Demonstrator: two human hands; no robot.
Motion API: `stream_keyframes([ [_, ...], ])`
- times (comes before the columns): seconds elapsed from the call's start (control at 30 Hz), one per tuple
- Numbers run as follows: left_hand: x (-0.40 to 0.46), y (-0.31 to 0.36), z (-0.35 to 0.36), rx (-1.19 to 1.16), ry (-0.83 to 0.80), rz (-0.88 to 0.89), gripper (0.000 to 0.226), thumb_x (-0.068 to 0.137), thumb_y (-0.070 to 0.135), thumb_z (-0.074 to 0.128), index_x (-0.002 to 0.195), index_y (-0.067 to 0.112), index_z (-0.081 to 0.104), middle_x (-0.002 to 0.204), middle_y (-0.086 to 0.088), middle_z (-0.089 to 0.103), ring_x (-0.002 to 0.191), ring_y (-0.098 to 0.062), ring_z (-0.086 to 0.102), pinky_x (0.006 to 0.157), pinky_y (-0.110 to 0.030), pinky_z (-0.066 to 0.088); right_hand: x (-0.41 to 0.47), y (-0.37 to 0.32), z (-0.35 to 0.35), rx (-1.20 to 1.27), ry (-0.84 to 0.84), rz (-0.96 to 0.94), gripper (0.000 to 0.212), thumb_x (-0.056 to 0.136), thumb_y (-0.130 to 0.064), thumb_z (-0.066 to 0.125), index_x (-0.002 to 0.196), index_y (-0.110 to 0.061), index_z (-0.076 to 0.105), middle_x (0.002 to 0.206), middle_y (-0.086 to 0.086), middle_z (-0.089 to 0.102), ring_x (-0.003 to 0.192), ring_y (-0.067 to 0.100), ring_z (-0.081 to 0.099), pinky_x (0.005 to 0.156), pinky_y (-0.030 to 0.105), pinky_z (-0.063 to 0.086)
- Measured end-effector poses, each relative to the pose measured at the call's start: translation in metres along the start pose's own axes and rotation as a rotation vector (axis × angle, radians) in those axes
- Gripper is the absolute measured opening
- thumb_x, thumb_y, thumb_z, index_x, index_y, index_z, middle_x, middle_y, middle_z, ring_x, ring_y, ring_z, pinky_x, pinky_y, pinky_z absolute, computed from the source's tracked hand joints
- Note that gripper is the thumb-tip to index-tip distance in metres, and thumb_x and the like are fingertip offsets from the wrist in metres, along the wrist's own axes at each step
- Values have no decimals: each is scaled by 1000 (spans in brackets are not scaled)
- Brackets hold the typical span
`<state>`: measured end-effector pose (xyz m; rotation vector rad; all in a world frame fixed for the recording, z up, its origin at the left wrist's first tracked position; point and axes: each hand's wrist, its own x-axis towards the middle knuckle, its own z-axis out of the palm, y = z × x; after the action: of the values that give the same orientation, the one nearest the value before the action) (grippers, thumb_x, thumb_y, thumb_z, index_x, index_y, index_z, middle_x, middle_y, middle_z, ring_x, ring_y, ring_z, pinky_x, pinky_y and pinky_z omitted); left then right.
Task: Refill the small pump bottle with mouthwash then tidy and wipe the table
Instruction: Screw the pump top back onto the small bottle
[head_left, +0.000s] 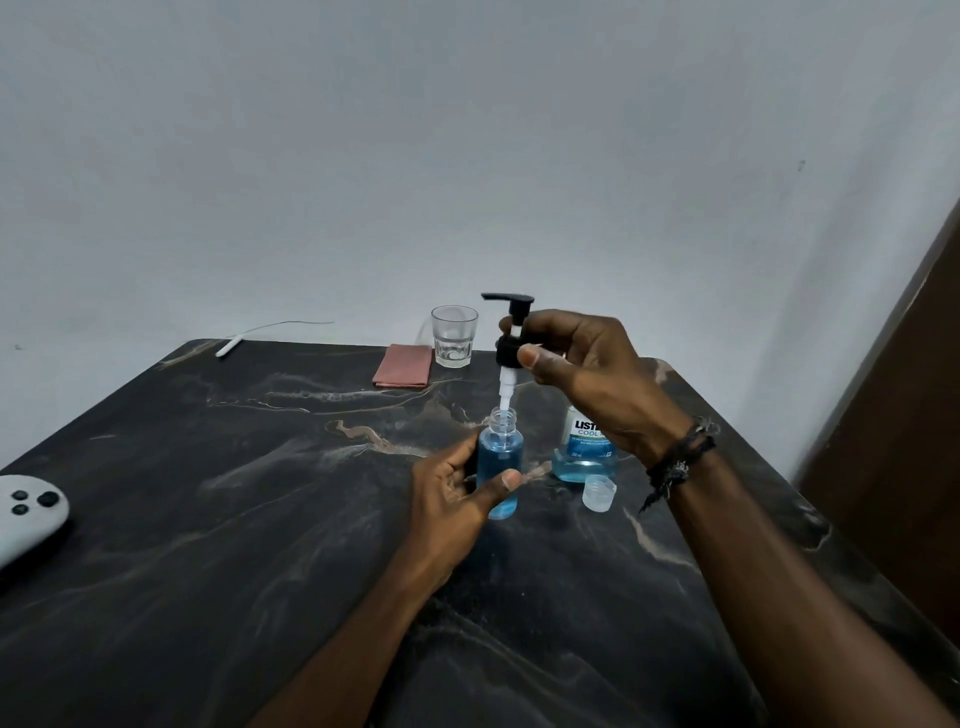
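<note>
Blue-filled small pump bottle (500, 467) gripped upright by left hand (451, 493); raised right hand (582, 364) pinches pump head (511, 332) above.

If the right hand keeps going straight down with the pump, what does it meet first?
Probably the open neck of the small bottle, held by the left hand; the right hand's pump tube already dips inside.

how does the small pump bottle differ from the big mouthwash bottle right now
The small pump bottle is plain and unlabelled, gripped by the left hand; the mouthwash bottle has a printed label and stands free. The small one looks nearly full, the large one low. Both hold blue liquid.
</note>
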<state>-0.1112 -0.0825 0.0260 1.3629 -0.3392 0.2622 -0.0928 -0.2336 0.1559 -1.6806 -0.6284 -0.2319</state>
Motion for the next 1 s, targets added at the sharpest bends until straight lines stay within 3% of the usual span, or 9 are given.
stream_keyframes([
  [0.13,-2,1,1,19,-12,9,48,76,-3,77,100,39,69,100,20,76,98,-5,72,75,-15,55,-6,7,0,-20,-36,24,26,90,1,64,108,-17,68,113,0,73,107,16,69,75,16,51],
  [0.37,-2,2,2,6,1,11,49,77,-1,77,111,32,66,104,15,76,102,-9,72,76,-17,56,-19,14,-1,-81,-126,99,29,92,5,59,119,-2,64,114,13,72,107,19,70,93,27,54],
  [0.5,-2,2,1,4,0,4,49,77,-2,77,110,33,66,105,15,76,100,-10,72,75,-17,56,-22,20,-2,-172,-161,131,28,91,1,62,118,-2,66,114,9,72,108,16,69,92,29,55],
  [0.67,-3,4,2,15,-11,12,49,78,-3,76,109,33,66,103,18,76,98,-7,72,75,-16,56,-22,22,-3,-188,-118,147,35,85,-7,73,119,-12,67,114,8,73,110,19,68,97,42,54],
  [0.83,-4,5,2,16,-9,21,49,78,-3,76,105,36,68,103,16,76,99,-8,72,75,-17,56,-22,23,-1,-100,-146,150,48,86,5,67,132,-8,56,111,9,74,106,18,70,93,33,56],
  [1.0,-4,4,2,26,-4,25,47,78,-2,76,107,33,68,107,8,76,100,-13,73,76,-20,57,-21,28,2,-185,-20,142,56,72,-7,84,122,-16,63,94,5,76,91,19,73,87,34,58],
])
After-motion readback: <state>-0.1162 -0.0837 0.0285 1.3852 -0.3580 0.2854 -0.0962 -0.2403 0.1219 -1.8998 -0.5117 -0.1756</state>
